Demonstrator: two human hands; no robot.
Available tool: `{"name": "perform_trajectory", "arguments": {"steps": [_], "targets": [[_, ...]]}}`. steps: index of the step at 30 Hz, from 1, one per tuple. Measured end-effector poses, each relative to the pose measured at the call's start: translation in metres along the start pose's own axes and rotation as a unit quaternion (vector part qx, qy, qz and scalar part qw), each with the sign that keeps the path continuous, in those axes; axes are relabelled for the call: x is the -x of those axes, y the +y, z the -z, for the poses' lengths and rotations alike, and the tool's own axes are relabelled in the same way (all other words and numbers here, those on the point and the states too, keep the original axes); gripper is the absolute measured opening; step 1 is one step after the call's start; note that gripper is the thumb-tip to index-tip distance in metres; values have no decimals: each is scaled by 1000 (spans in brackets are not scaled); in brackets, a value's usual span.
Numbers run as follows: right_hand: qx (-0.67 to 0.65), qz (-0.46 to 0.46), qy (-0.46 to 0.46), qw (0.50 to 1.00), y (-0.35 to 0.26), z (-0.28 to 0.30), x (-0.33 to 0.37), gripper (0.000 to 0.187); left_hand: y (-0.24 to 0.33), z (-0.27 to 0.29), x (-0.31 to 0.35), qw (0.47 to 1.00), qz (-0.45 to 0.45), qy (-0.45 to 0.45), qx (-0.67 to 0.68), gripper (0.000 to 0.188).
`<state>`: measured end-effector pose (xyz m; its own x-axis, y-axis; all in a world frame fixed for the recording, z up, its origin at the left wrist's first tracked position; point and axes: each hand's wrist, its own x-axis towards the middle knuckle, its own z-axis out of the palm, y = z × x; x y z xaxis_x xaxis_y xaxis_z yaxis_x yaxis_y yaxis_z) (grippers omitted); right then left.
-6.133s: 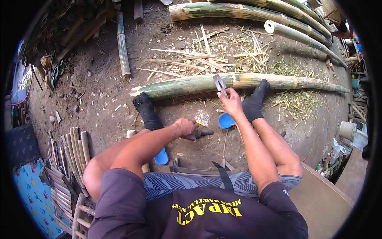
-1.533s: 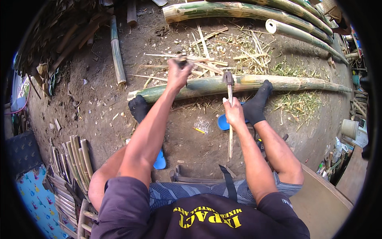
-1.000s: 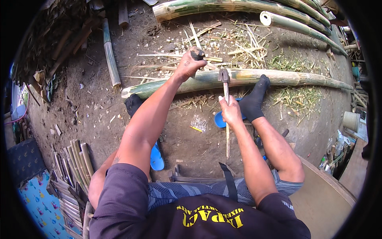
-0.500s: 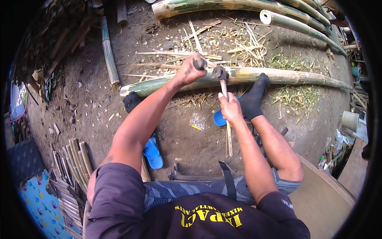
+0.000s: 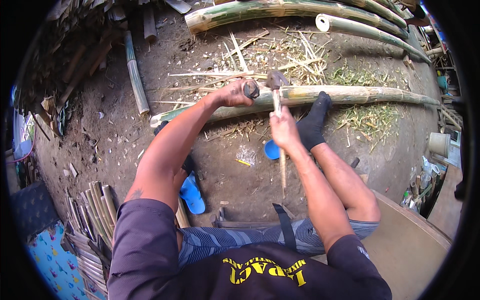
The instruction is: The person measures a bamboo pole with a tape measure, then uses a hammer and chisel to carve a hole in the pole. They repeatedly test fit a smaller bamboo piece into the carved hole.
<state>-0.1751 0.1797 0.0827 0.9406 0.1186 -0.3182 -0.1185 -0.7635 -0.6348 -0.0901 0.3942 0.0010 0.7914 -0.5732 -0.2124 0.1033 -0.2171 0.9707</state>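
Note:
A long green-and-tan bamboo pole [image 5: 360, 95] lies across the ground in front of me. My left hand [image 5: 234, 93] is closed over the pole around a dark, round-ended tool [image 5: 251, 90]; its lower part is hidden, so I cannot tell its kind. My right hand [image 5: 284, 126] grips the wooden handle of a hammer [image 5: 275, 80]. The hammer's dark head is beside the tool's end, apart from it and in front of the pole in view. My sock-covered right foot [image 5: 320, 110] rests against the pole; the other foot is mostly behind my left arm.
Bamboo shavings [image 5: 310, 62] and split strips litter the soil beyond the pole. Thicker bamboo poles [image 5: 260, 10] lie at the far side. Blue slippers [image 5: 191, 194] and a yellow pencil-like stick [image 5: 243, 162] are near my feet. Cut bamboo pieces [image 5: 97, 205] stand at left; a pail [image 5: 440, 143] is at right.
The hammer has risen a little, its head now farther up beside the tool's end. My left hand and the dark tool sit slightly lower. The view has shifted slightly.

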Motion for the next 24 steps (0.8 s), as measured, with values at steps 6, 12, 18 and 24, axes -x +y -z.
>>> {"name": "perform_trajectory", "arguments": {"steps": [6, 12, 18, 24], "targets": [[-219, 61, 285, 931, -10, 118, -13, 12, -5, 6, -12, 999, 5, -20, -46, 30], [144, 113, 222, 958, -26, 13, -19, 30, -13, 9, -16, 998, 26, -5, -50, 28], [-33, 46, 111, 992, -13, 48, -14, 18, -20, 6, -19, 999, 32, -27, -30, 18], [-62, 77, 405, 909, -34, 21, -26, 23, -29, 6, -14, 999, 6, -20, -34, 25]]}}
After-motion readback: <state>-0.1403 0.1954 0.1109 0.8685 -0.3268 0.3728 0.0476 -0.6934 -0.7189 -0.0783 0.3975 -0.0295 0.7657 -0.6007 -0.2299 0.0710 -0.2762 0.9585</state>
